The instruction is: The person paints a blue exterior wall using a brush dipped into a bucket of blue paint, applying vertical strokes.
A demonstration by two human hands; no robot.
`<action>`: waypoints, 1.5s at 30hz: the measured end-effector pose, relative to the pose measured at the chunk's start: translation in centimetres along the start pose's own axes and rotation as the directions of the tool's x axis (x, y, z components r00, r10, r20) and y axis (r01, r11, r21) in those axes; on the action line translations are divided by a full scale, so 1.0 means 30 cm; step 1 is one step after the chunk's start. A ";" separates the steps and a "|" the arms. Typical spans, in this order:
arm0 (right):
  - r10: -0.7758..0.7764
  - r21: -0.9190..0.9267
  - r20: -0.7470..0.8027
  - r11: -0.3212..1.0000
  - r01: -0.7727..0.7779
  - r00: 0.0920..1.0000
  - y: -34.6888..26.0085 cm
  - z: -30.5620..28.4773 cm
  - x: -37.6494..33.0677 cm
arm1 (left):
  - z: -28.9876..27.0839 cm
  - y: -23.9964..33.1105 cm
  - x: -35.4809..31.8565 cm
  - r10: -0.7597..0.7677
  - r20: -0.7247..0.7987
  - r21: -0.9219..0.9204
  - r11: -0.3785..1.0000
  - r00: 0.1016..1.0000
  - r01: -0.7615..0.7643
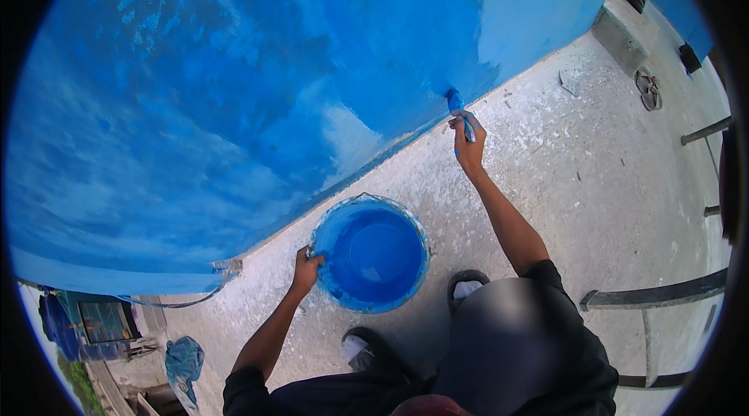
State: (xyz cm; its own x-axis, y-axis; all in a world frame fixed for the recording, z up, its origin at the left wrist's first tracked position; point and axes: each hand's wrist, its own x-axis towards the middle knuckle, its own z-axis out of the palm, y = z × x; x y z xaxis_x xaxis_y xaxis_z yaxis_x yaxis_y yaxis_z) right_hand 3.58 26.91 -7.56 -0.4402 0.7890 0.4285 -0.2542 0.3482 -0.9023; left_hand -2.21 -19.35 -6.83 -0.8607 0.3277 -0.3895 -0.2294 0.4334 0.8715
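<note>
While my right hand (469,143) closes its fingers around the handle of a paintbrush (459,110), the bristles press against the blue wall (234,88) right where it meets the floor. The brush is smeared blue along its length, and its tip sits at the lower edge of the painted surface, up and to the right of the bucket. My arm stretches out straight from my shoulder to reach it.

Nearer to me, my left hand (307,269) grips the rim of a round bucket (371,254), fingers curled over the left edge and clamped on it. The bucket stands on the floor close to the foot of the wall, and its inside is coated in blue paint, with a pool of the same blue at the bottom.

Just below the bucket are my two shoes (465,286), dark with pale tops, one on each side of my knees.

The concrete floor (593,182) is pale grey and strewn with white flecks and scrapings. The wall itself is uneven in tone: deep blue in broad patches, lighter blue toward the right and in a pale spot above the bucket. At the right, dark metal bars (659,293) lie across the floor. Far lower left, a crumpled blue cloth (184,360) lies well apart from me.
</note>
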 end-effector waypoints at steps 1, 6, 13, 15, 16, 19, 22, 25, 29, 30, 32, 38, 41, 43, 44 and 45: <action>-0.069 -0.013 0.087 0.997 0.071 0.994 -0.032 0.028 -0.030 | -0.011 -0.004 0.004 -0.016 0.030 -0.002 1.000 0.999 0.016; -0.210 0.073 0.533 0.977 0.203 0.819 -0.136 0.096 -0.194 | -0.020 -0.007 0.005 -0.067 0.055 0.020 0.998 0.996 0.066; -0.015 0.171 0.171 0.985 -0.014 0.985 -0.097 0.047 -0.072 | -0.018 -0.003 0.005 -0.062 0.043 0.034 0.998 0.997 0.061; -0.008 0.140 -0.023 0.990 0.011 1.000 -0.097 0.018 -0.017 | -0.007 0.010 0.000 -0.063 0.028 0.032 0.998 0.998 0.062; -0.037 0.141 -0.130 0.988 0.056 0.991 -0.091 0.007 0.009 | 0.000 0.018 -0.007 -0.052 0.003 0.022 0.998 0.999 0.052; -0.007 0.139 -0.257 0.989 0.044 0.966 -0.092 -0.027 0.072 | -0.001 -0.005 0.001 -0.010 -0.036 0.022 1.000 0.999 0.010; -0.029 0.124 -0.085 0.991 0.040 0.996 -0.122 0.013 0.035 | -0.008 -0.020 0.009 0.020 -0.035 0.027 0.999 0.999 -0.019; -0.115 0.177 0.163 0.980 0.085 0.980 -0.193 0.087 -0.073 | 0.003 -0.002 -0.001 0.013 -0.026 -0.014 1.000 1.000 -0.014; -0.239 0.220 0.337 0.961 0.171 0.911 -0.258 0.126 -0.120 | 0.006 0.003 -0.005 0.029 0.006 -0.067 0.997 1.000 -0.029; -0.230 0.233 0.323 0.960 0.158 0.918 -0.251 0.125 -0.109 | 0.004 0.003 -0.007 0.030 -0.003 -0.051 0.998 1.000 -0.030; -0.213 0.212 0.269 0.964 0.158 0.939 -0.245 0.111 -0.078 | 0.006 -0.006 -0.009 0.032 -0.021 -0.025 0.999 0.999 -0.033; -0.078 0.141 -0.030 0.987 0.082 0.996 -0.237 0.032 0.011 | -0.025 -0.042 0.021 -0.073 0.041 0.015 0.997 0.996 0.072; -0.034 0.165 -0.181 0.984 0.064 0.983 -0.212 0.008 0.036 | -0.028 -0.054 0.029 -0.063 0.034 0.019 0.998 0.997 0.062; 0.000 0.147 -0.156 0.989 0.023 0.988 -0.203 -0.004 0.028 | -0.026 -0.061 0.035 -0.054 0.032 0.010 0.999 0.998 0.053; 0.021 0.141 -0.142 0.990 -0.001 0.990 -0.201 -0.005 0.016 | -0.026 -0.064 0.032 -0.052 0.031 -0.001 0.999 0.998 0.052; 0.030 0.138 -0.110 0.990 -0.015 0.994 -0.201 0.003 0.004 | -0.027 -0.065 0.030 -0.051 0.030 -0.012 0.999 0.998 0.052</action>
State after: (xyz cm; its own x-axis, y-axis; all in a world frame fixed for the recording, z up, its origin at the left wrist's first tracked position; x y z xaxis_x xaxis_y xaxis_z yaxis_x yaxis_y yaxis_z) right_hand 4.97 24.87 -2.08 -0.3507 0.8500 0.3931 -0.3643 0.2629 -0.8934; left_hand -2.90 -20.57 -8.65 -0.8338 0.3302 -0.4424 -0.2788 0.4399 0.8537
